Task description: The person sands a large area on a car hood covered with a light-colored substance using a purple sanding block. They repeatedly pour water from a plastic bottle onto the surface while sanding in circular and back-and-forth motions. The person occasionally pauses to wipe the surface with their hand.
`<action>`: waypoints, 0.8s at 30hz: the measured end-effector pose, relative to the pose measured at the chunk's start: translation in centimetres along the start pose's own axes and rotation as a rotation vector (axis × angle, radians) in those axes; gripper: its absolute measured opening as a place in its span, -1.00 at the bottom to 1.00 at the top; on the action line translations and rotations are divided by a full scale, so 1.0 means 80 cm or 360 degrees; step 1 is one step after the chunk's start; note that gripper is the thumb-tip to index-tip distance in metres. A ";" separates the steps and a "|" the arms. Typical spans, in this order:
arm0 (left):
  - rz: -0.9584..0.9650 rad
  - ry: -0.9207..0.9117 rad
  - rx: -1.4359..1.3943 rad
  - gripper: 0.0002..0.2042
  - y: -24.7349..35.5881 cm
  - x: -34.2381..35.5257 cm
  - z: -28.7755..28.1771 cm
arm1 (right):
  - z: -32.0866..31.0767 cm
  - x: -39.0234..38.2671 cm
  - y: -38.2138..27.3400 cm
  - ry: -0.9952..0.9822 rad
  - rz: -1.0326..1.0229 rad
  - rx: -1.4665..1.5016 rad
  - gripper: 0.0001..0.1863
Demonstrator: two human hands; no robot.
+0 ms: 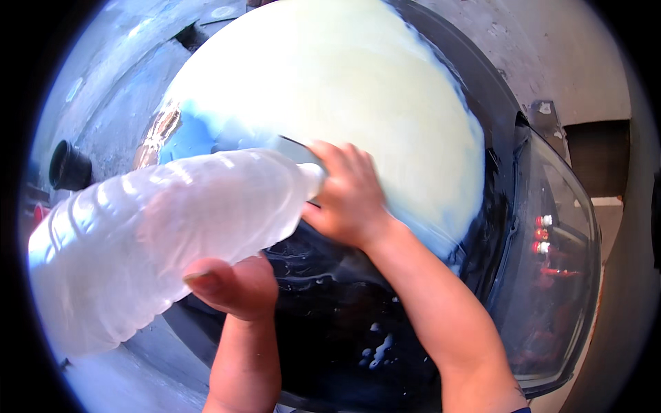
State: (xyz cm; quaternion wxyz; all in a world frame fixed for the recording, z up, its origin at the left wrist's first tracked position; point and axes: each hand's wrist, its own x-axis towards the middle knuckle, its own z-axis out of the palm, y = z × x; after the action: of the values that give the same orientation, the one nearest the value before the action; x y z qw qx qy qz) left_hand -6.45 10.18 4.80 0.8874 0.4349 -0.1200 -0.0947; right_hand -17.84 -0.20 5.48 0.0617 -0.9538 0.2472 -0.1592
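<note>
My left hand point(237, 286) is closed round a large ribbed plastic bottle point(172, 213), frosted and see-through. The bottle lies nearly level, its neck pointing right; most of my fingers are behind it. Just past the neck, my right hand point(351, 196) grips a thin, dark-edged piece point(294, 141), mostly hidden by the bottle and my fingers. Below both hands spreads a big rounded black panel point(330, 323), glossy and wet. Milky streaks and white drops mark its near part. A pale cream layer point(330, 76) covers the far part, with bluish, ragged edges.
A clear curved window-like pane point(551, 268) in a dark frame stands on the right, with red and white spots showing in it. On the grey floor at left is a black bucket-like container point(70, 166). A dark rectangular opening point(597, 158) shows at far right.
</note>
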 end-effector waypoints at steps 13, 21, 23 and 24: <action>0.0224 -0.0424 0.0265 -0.22 -0.024 0.003 -0.014 | -0.075 -0.157 0.072 0.0066 0.0361 -0.0327 -0.48; -0.0190 -0.0716 0.0075 -0.38 -0.024 -0.039 0.024 | -0.060 -0.087 0.145 0.0283 0.0913 -0.0517 -0.50; -0.0373 -0.0642 0.0159 -0.39 -0.024 -0.032 0.035 | -0.061 -0.136 0.084 0.0197 0.0768 -0.0477 -0.48; -0.0345 -0.0670 0.0174 -0.43 -0.032 -0.027 0.045 | -0.064 -0.162 0.059 0.0175 0.0747 -0.0430 -0.46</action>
State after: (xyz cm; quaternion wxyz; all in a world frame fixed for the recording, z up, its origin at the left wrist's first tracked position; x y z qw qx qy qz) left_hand -9.72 6.54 4.63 0.8026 0.4634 -0.2598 -0.2712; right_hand -32.38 1.86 5.86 -0.0444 -0.8600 0.4834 -0.1575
